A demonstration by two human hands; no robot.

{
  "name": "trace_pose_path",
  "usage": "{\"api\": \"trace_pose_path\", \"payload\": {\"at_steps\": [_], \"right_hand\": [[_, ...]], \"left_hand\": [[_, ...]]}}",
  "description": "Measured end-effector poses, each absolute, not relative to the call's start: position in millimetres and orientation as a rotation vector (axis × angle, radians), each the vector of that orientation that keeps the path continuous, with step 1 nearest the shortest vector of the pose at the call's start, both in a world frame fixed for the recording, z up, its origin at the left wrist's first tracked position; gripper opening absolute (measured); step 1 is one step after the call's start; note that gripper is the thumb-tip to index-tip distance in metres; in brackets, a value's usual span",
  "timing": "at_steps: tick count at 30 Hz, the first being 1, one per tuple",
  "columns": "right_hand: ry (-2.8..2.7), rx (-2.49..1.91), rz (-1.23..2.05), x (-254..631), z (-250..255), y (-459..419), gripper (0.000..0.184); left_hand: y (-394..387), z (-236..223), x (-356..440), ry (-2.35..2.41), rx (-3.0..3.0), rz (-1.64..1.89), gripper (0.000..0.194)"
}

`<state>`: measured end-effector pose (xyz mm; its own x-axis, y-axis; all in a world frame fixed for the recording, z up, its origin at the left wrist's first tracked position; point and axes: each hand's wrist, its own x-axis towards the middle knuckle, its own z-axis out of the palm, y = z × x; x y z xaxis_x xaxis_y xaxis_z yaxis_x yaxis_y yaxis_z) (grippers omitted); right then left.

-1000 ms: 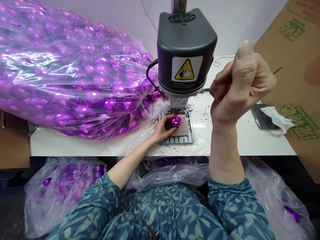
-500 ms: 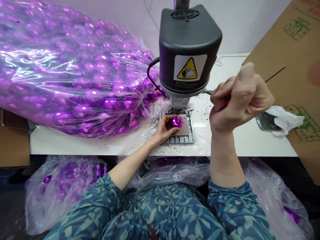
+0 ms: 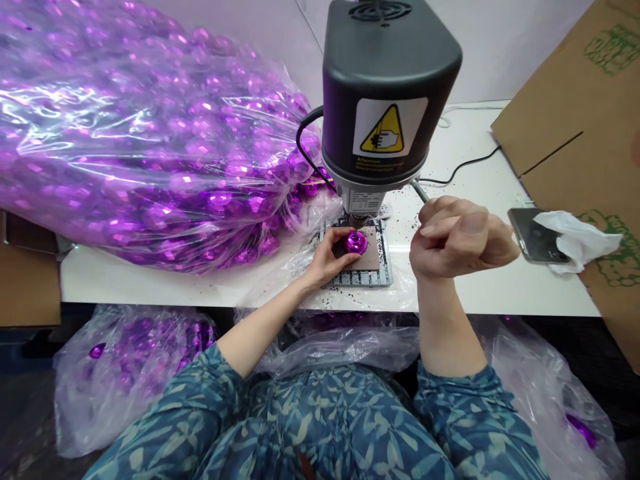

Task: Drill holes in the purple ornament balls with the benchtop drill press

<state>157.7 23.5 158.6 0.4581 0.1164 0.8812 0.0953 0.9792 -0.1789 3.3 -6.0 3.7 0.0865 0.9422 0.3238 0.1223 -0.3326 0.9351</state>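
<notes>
My left hand [image 3: 331,256] pinches a shiny purple faceted ball [image 3: 357,243] between thumb and fingers. The ball sits on a small brown board [image 3: 369,259] on the slotted metal base [image 3: 387,267] of a bench drill press. Right above the ball is the chuck [image 3: 357,221]; whether a bit touches the ball I cannot tell. My right hand [image 3: 463,240] is closed round the lever [image 3: 420,192] at the right side of the dark motor head [image 3: 390,60]. The lever's grip end is hidden in the fist.
A large clear bag [image 3: 150,147] of purple faceted balls fills the left of the white table [image 3: 150,283]. Dark shavings lie round the base. At right are a phone [image 3: 535,237], a crumpled tissue [image 3: 580,233] and a cardboard box [image 3: 560,120]. Plastic bags [image 3: 130,373] hang below the table edge.
My right hand has come down and slightly left, and the lever now slants downward. My left hand stays at the base with the ball. The view has shifted a little.
</notes>
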Motion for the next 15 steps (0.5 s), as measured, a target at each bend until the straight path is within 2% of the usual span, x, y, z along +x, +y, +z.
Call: {"api": "trace_pose_path", "payload": {"at_steps": [4, 9, 15], "right_hand": [[-1.138, -0.059, -0.057, 159.2, 154.2, 30.3, 0.035], [-1.182, -0.087, -0.037, 158.1, 150.6, 23.8, 0.045], [-1.139, -0.43, 0.242, 154.1, 206.7, 23.0, 0.048]], "left_hand": [[-6.3, 3.0, 3.1, 1.068, 1.586, 1.347, 0.064], [-5.9, 3.1, 2.8, 1.041, 1.593, 1.373, 0.063], [-6.4, 6.9, 7.3, 1.12, 1.628, 1.417, 0.051]]}}
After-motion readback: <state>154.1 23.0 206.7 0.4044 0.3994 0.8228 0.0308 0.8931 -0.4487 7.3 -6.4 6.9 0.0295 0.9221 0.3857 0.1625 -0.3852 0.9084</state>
